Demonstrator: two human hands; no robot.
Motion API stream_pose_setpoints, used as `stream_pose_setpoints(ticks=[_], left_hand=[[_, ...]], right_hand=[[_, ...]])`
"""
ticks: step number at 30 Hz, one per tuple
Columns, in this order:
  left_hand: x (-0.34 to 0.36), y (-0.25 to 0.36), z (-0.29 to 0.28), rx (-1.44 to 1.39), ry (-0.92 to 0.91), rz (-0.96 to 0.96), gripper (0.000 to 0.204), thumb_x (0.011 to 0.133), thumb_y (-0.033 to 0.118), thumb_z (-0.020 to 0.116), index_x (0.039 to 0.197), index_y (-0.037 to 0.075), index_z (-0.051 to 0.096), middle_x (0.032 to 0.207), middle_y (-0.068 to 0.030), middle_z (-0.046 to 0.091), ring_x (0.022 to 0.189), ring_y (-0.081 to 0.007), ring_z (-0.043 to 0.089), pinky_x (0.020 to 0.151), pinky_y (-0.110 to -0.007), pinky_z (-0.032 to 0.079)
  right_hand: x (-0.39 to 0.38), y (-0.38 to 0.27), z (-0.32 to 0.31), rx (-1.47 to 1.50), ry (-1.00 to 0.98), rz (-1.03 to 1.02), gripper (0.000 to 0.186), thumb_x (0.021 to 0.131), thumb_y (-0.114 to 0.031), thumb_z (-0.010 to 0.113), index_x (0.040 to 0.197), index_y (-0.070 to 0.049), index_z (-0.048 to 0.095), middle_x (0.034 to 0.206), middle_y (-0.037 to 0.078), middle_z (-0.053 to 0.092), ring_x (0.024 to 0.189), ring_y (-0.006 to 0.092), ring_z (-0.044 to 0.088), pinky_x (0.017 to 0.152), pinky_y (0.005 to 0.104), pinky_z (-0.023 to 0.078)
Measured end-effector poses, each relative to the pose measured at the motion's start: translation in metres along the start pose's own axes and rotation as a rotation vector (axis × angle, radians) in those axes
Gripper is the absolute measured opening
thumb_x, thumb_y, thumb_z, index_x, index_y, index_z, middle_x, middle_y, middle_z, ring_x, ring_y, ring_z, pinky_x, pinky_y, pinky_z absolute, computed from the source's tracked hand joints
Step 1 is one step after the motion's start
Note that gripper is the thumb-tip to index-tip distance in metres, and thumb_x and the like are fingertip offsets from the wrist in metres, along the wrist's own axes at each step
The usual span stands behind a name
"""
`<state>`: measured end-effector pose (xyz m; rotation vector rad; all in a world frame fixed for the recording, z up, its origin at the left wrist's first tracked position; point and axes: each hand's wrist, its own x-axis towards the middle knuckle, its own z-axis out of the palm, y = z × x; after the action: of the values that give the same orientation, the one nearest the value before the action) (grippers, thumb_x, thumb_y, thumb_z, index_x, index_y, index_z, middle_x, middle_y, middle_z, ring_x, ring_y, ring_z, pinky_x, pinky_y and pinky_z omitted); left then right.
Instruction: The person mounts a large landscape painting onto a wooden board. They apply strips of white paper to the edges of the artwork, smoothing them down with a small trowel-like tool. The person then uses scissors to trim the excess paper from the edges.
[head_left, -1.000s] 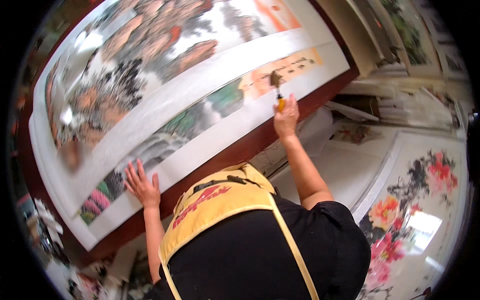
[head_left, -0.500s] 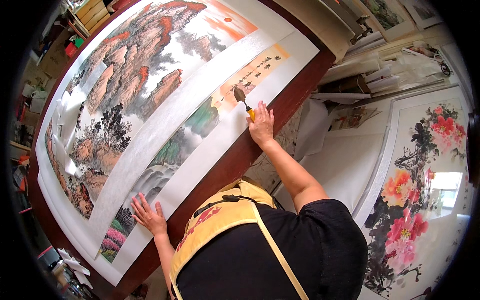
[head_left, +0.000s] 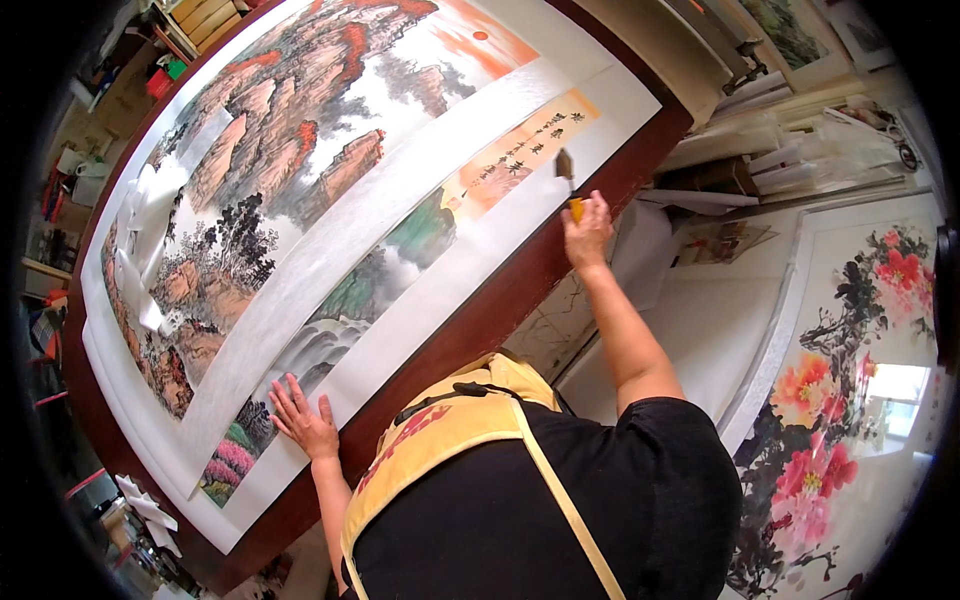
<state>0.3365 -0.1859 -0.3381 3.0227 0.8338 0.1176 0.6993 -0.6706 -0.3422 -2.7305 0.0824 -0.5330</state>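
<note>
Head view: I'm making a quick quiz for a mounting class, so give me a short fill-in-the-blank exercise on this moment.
1. The right hand grips a small brush with a ____ handle.
2. The left hand lies ____ on the paper's white border.
3. The landscape paintings lie on a dark ____ table.
4. The person wears a yellow ____ over a black shirt.

Missing words: yellow; flat; red; apron

The left hand (head_left: pixel 300 420) lies flat, fingers spread, on the lower edge of a long landscape painting (head_left: pixel 330 200) of orange cliffs and green slopes, spread over a dark red table (head_left: pixel 500 310). The right hand (head_left: pixel 586 232) grips a yellow-handled brush (head_left: pixel 567 178), its bristles touching the painting's white border beside a column of calligraphy. A peony painting (head_left: pixel 850 400) lies to the right.
</note>
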Motion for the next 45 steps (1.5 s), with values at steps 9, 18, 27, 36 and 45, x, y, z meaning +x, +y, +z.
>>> stream_pose_setpoints(ticks=[9, 18, 27, 36, 45], left_hand=[[-0.002, -0.009, -0.013, -0.051, 0.043, 0.009, 0.077, 0.092, 0.055, 0.054, 0.157, 0.021, 0.03, 0.163, -0.0119, 0.024, 0.15, -0.0347, 0.02, 0.116, -0.064, 0.014], [-0.003, -0.012, -0.041, -0.183, 0.144, -0.087, 0.077, 0.092, 0.045, 0.063, 0.154, 0.012, 0.033, 0.157, -0.0183, 0.027, 0.144, -0.0415, 0.026, 0.113, -0.065, 0.018], [0.096, -0.085, -0.036, -0.326, 0.608, -0.248, 0.058, 0.097, 0.04, 0.06, 0.142, 0.006, 0.047, 0.14, -0.0253, 0.045, 0.126, -0.0437, 0.045, 0.104, -0.053, 0.036], [0.251, -0.186, -0.011, -0.345, 0.523, -0.344, 0.046, 0.094, 0.044, 0.064, 0.124, 0.009, 0.062, 0.125, -0.0148, 0.058, 0.115, -0.036, 0.054, 0.098, -0.049, 0.043], [0.315, -0.228, -0.004, -0.189, 0.191, -0.58, 0.046, 0.091, 0.05, 0.062, 0.131, 0.029, 0.061, 0.146, -0.0114, 0.046, 0.132, -0.0373, 0.041, 0.105, -0.057, 0.036]], right_hand=[[0.077, 0.063, 0.005, -0.112, -0.011, -0.221, 0.034, 0.088, -0.03, 0.071, 0.111, -0.006, 0.067, 0.125, 0.021, 0.062, 0.125, 0.037, 0.05, 0.107, 0.0481, 0.038], [0.076, 0.052, 0.0, -0.413, -0.24, 0.194, 0.081, 0.087, -0.07, 0.057, 0.145, -0.017, 0.039, 0.151, 0.015, 0.037, 0.139, 0.0345, 0.036, 0.106, 0.0556, 0.037], [0.105, -0.081, -0.05, 0.255, -0.144, -0.095, 0.063, 0.088, -0.044, 0.07, 0.134, -0.005, 0.053, 0.134, 0.016, 0.053, 0.124, 0.033, 0.05, 0.106, 0.0428, 0.04], [0.031, -0.416, -0.268, 1.785, -1.214, -0.991, 0.022, 0.093, -0.03, 0.071, 0.111, -0.017, 0.069, 0.104, 0.005, 0.051, 0.093, 0.0176, 0.05, 0.08, 0.0255, 0.042], [0.011, -0.527, -0.249, 1.858, -1.768, -0.977, 0.017, 0.086, -0.042, 0.076, 0.09, -0.025, 0.079, 0.092, -0.005, 0.048, 0.083, 0.0087, 0.048, 0.074, 0.0204, 0.04]])
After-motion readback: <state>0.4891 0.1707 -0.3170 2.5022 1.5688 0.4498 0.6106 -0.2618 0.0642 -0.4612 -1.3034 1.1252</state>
